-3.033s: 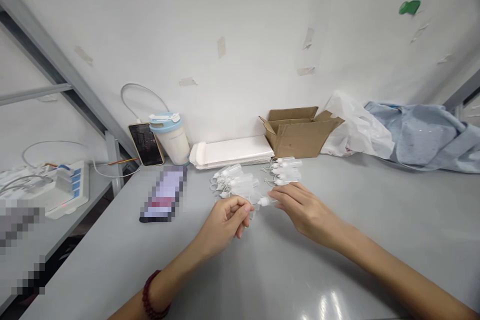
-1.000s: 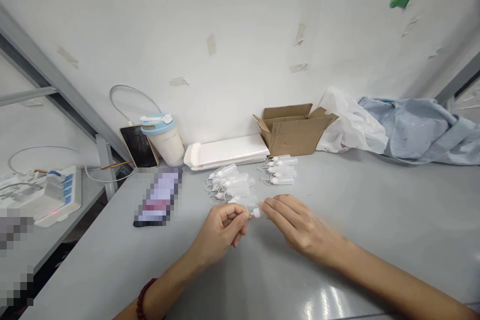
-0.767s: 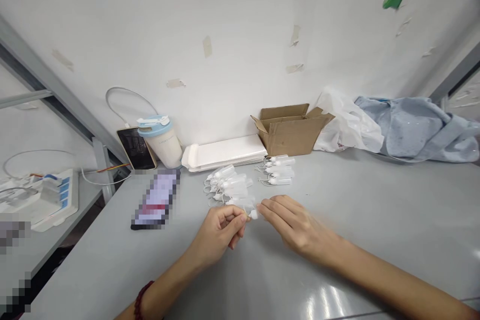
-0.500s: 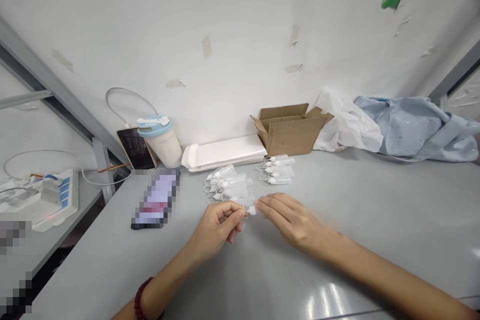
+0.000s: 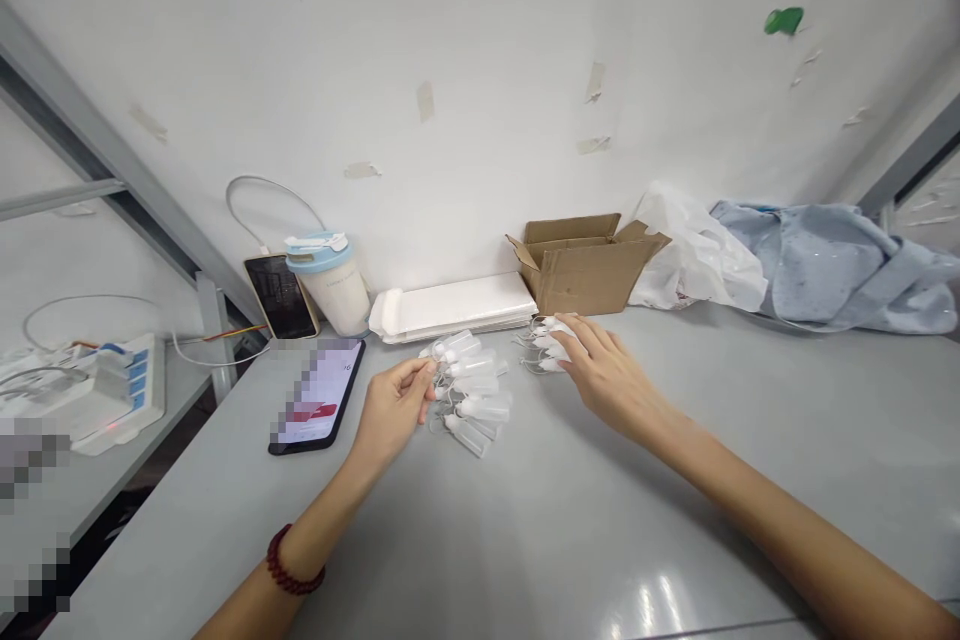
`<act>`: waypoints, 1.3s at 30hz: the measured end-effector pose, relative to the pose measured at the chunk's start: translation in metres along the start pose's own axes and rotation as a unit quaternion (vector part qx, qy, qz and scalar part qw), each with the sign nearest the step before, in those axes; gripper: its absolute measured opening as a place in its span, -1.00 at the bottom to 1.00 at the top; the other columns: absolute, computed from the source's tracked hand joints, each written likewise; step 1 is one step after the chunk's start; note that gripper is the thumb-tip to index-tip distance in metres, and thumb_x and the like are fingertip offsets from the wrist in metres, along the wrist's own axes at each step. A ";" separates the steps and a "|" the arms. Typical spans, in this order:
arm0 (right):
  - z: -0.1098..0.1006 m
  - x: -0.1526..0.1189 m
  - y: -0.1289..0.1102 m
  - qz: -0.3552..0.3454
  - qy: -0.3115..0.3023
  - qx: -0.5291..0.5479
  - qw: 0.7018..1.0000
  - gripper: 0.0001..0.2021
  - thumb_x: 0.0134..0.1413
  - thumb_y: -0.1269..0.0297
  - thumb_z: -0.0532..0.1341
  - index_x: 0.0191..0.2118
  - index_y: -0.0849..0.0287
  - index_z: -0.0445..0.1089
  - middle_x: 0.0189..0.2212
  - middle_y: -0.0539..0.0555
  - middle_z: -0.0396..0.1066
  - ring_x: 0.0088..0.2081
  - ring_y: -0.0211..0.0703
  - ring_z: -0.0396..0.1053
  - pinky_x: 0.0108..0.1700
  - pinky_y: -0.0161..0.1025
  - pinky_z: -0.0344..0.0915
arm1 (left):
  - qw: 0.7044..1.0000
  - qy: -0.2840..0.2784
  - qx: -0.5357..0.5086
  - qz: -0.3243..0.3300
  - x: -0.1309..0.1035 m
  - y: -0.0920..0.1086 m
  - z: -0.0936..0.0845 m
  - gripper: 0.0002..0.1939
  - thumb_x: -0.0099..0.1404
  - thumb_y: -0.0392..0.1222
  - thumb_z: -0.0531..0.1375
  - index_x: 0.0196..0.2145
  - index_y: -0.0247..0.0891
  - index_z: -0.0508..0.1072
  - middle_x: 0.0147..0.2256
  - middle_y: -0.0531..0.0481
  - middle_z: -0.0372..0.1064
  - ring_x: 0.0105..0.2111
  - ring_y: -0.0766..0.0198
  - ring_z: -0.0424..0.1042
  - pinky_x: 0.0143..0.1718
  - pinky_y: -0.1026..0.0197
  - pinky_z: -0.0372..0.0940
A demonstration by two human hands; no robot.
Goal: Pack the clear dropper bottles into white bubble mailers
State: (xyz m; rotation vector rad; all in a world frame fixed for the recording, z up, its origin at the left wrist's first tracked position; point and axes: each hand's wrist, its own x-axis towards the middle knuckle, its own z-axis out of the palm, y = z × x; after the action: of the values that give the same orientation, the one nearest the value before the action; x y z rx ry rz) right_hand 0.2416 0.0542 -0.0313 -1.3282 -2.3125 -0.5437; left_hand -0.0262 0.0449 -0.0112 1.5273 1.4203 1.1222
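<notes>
Small clear plastic bottles with white caps and thin looped cords lie in two groups on the grey table. At the left edge of the larger pile (image 5: 480, 385), my left hand (image 5: 394, 400) has thumb and fingertips pinched together by the caps and cords. What the pinch holds, if anything, is too small to make out. My right hand (image 5: 600, 370) reaches over the smaller group (image 5: 544, 345), fingers stretched forward and partly covering those bottles. One bottle (image 5: 466, 435) lies slanted at the near side of the larger pile.
Behind the bottles are a stack of white padded mailers (image 5: 457, 305) and an open cardboard box (image 5: 592, 270). A lidded cup (image 5: 330, 290), a propped phone (image 5: 281, 295) and a flat phone (image 5: 322, 400) stand or lie left. A plastic bag (image 5: 690, 255) and blue cloth (image 5: 840, 260) lie right.
My hands have moved apart from around a white-capped bottle. The left went left and forward to the larger pile; the right went forward over the smaller group. The view shifted slightly.
</notes>
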 end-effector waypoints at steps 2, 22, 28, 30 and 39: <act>0.005 -0.001 0.006 0.013 -0.025 -0.012 1.000 -0.71 0.19 0.49 -0.06 0.01 0.30 0.19 0.07 0.35 0.20 0.09 0.15 0.14 -0.11 0.01 0.23 | 1.000 -0.004 -0.004 -0.001 0.000 -0.001 0.000 -0.66 0.17 0.02 0.13 -0.39 -0.36 0.45 -0.62 0.11 0.24 -0.72 0.46 0.12 -0.64 0.34 0.08; 0.019 -0.002 0.017 0.021 -0.034 0.030 0.999 -0.73 0.19 0.49 -0.09 -0.09 0.28 0.28 -0.27 0.23 0.40 -0.22 0.02 0.30 -0.25 -0.14 0.15 | 1.000 0.001 -0.026 -0.009 -0.011 0.014 0.003 -0.67 0.20 0.00 0.10 -0.21 -0.32 0.38 -0.58 0.12 0.25 -0.69 0.44 0.14 -0.62 0.34 0.11; 0.005 0.000 0.011 0.039 0.030 0.087 0.995 -0.75 0.24 0.33 -0.08 -0.08 0.25 0.26 -0.33 0.18 0.40 -0.27 -0.03 0.34 -0.26 -0.15 0.22 | 0.999 -0.014 -0.039 -0.001 -0.014 0.013 0.006 -0.68 0.22 -0.02 0.09 -0.20 -0.32 0.37 -0.58 0.12 0.24 -0.69 0.45 0.13 -0.63 0.35 0.10; -0.006 0.001 0.004 0.056 0.048 0.140 0.987 -0.75 0.25 0.27 -0.06 -0.07 0.22 0.25 -0.35 0.13 0.40 -0.31 -0.10 0.36 -0.31 -0.21 0.27 | 0.999 -0.032 -0.038 -0.004 -0.016 0.012 0.009 -0.68 0.22 -0.02 0.10 -0.19 -0.32 0.37 -0.57 0.12 0.25 -0.68 0.45 0.14 -0.63 0.35 0.10; -0.041 -0.001 -0.026 0.108 0.004 0.441 0.891 -0.79 0.18 0.20 0.08 -0.13 0.12 0.35 -0.28 0.06 0.41 -0.24 -0.13 0.33 -0.19 -0.18 0.30 | 0.989 -0.123 -0.073 -0.033 -0.025 0.014 0.016 -0.59 0.28 0.01 0.04 -0.02 -0.29 0.32 -0.52 0.11 0.29 -0.66 0.45 0.18 -0.61 0.34 0.13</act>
State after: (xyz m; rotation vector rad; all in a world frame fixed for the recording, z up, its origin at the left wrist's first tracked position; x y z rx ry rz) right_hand 0.2258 0.0200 -0.0002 -1.0576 -1.9409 0.5341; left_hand -0.0066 0.0191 -0.0057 1.4482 1.1866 0.9413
